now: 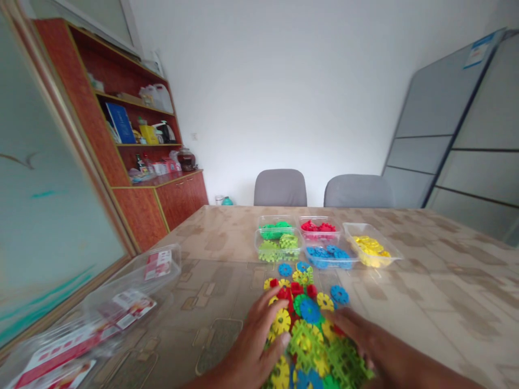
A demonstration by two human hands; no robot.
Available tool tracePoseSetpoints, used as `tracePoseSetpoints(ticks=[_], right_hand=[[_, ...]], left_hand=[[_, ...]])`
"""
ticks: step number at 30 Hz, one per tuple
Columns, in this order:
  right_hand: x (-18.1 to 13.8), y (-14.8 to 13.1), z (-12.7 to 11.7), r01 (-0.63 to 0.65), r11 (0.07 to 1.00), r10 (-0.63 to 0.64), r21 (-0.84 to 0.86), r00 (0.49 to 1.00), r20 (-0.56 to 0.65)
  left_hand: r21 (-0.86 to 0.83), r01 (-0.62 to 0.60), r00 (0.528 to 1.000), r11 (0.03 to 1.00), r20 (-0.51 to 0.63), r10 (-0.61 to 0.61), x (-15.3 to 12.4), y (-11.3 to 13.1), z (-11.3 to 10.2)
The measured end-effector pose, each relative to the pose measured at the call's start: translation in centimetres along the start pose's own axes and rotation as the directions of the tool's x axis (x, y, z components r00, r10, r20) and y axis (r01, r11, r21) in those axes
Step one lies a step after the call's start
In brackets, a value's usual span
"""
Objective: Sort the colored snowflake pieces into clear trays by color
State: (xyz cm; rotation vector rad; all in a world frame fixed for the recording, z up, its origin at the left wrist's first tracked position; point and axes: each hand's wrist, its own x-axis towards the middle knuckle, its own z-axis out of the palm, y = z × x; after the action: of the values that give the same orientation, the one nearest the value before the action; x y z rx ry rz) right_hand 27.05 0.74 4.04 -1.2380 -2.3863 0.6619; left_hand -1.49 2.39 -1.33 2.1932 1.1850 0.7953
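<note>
Laid at far left on the tan patterned tabletop (438, 302): clear plastic packaging with red-and-white labels (132, 305). Next, the left hand (257, 329), set against the heap's left side, fingers loosely spread, thumb held apart. At centre, near edge: a heap of notched plastic pieces in yellow, blue, red and green (310, 310). Behind it, clear plastic tubs (395, 257) are ranged, filled by colour: greens, red, blue, yellow. The right hand (359, 329) is placed over the heap's right side; whether anything is grasped cannot be told.
</note>
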Motion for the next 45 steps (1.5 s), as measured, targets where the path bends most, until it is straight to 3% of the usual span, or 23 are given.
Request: tracePoseSetpoints(ticks=[4,9,13,18,22,29,37,42,45], right_hand=[[2.5,-2.2,-1.7,0.066,0.998,-0.067,0.023,0.997,0.043],[4.2,-2.2,-2.9,0.067,0.998,-0.066,-0.009,0.996,0.056],[5.5,-2.6,-0.4,0.102,0.993,-0.101,-0.065,0.995,0.028],[6.0,-2.3,2.5,0.074,0.986,-0.071,-0.15,0.997,0.026],[6.1,-1.8,2.8,-0.002,0.99,-0.005,-0.143,0.999,-0.046],[6.6,-0.6,1.5,0.007,0.999,-0.006,0.031,0.999,-0.043],[6.6,-0.1,-0.1,-0.021,0.999,0.02,0.051,1.0,0.002],[6.4,0.0,-1.2,0.009,1.0,-0.009,-0.001,0.996,-0.094],[5.4,0.2,-2.5,-0.017,0.999,0.018,0.04,1.0,-0.016]], left_hand=[[-0.082,-0.043,0.997,0.996,-0.061,0.038,1.9,1.4,0.0],[-0.065,-0.131,0.978,0.989,-0.171,0.119,2.9,0.8,-3.7],[0.035,-0.143,0.987,0.989,-0.066,0.145,2.6,0.3,-4.6],[0.134,-0.14,0.984,0.981,0.126,0.124,1.9,0.3,-3.0],[0.087,-0.106,0.989,0.991,0.112,0.096,1.9,0.2,-2.7],[0.029,0.057,0.998,0.998,0.023,-0.058,2.2,0.5,-3.2],[0.003,0.002,1.0,1.0,0.017,-0.002,2.3,0.3,-3.5],[-0.059,-0.018,0.999,0.998,-0.051,0.015,2.7,1.2,-4.5],[-0.13,-0.008,0.998,0.991,-0.071,-0.001,2.7,1.7,-4.9]])
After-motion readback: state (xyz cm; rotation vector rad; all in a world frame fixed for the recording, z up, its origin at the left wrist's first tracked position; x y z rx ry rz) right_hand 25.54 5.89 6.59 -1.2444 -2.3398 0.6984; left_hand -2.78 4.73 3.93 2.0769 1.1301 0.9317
